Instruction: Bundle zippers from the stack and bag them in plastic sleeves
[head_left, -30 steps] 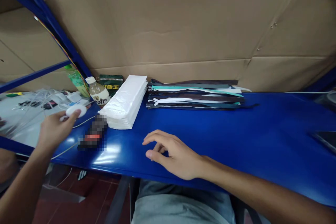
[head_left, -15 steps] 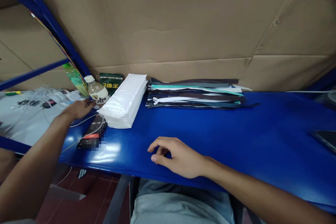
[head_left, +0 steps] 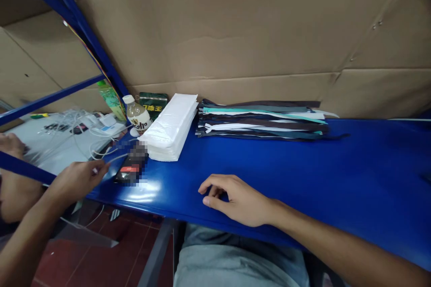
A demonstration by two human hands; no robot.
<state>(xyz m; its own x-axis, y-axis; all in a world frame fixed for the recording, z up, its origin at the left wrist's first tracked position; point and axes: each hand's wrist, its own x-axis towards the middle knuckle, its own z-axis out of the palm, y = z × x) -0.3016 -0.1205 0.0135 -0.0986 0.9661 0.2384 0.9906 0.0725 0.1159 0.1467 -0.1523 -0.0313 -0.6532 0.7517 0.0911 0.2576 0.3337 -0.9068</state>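
Observation:
My left hand [head_left: 79,180] is over the table's left front edge, its fingers pinched on a thin white cable [head_left: 117,158] that runs toward a black phone [head_left: 129,170]. The phone lies on the blue table [head_left: 269,170], partly blurred out. My right hand [head_left: 235,199] rests near the front edge with fingers loosely curled, thumb apart and nothing in it. Beyond the phone sits a stack of white padded packets [head_left: 171,130]. To its right lies a bundle of zippers [head_left: 262,121] in black, white, teal and grey.
Behind the packets stand a white-capped bottle [head_left: 138,114] and a dark green packet [head_left: 155,104]. A blue metal frame [head_left: 90,45] divides off a neighbouring table holding tangled cables [head_left: 74,125] and a green bottle [head_left: 112,98]. Another person's hand [head_left: 11,143] shows at far left. Cardboard [head_left: 235,31] lines the back.
My left hand has drawn back from beside the bottle toward the front edge, now with the cable in its fingers. My right hand stays resting. The view has shifted slightly left.

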